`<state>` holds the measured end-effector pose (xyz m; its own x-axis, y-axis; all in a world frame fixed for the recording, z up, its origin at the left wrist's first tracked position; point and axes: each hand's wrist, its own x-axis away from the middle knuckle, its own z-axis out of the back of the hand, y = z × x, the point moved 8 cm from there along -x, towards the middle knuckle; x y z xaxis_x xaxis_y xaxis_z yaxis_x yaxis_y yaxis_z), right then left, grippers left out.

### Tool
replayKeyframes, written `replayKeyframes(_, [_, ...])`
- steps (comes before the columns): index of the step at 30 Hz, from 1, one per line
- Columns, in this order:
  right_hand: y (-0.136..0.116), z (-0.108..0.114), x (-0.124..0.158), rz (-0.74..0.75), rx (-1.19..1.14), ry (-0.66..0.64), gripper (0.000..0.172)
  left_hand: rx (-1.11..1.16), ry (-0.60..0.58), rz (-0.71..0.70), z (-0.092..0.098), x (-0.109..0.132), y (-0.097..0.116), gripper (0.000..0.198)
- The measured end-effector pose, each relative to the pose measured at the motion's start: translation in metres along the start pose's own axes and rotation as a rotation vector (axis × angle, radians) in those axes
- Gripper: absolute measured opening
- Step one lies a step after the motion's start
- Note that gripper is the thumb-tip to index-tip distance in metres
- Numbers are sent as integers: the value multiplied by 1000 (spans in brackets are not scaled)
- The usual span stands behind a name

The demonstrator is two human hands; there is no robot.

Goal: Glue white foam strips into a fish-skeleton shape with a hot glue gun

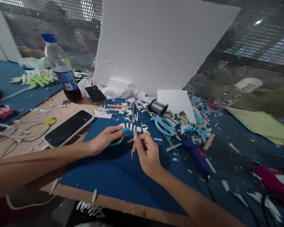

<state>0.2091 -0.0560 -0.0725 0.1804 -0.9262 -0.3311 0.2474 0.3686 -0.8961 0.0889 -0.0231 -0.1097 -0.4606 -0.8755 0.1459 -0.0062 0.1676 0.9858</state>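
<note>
My left hand pinches a thin teal curved strip just above the blue mat. My right hand is closed round a slim pen-like tool, whose tip points down at the mat close to the strip. Small white foam bits lie just beyond both hands. Light blue scissors rest to the right of them.
A phone lies left of the mat, a second phone and a cola bottle behind it. A large white foam board stands at the back. A wire spool, a blue glue gun and scraps lie right.
</note>
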Motion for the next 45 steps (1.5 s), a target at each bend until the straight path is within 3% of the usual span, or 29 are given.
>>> replayKeyframes(21, [-3, -1, -2, 34, 20, -8, 23, -17, -3, -5, -1, 1, 0, 35])
replayKeyframes(45, [16, -6, -6, -144, 39, -35, 26, -201, -46, -148, -7, 2, 7, 39])
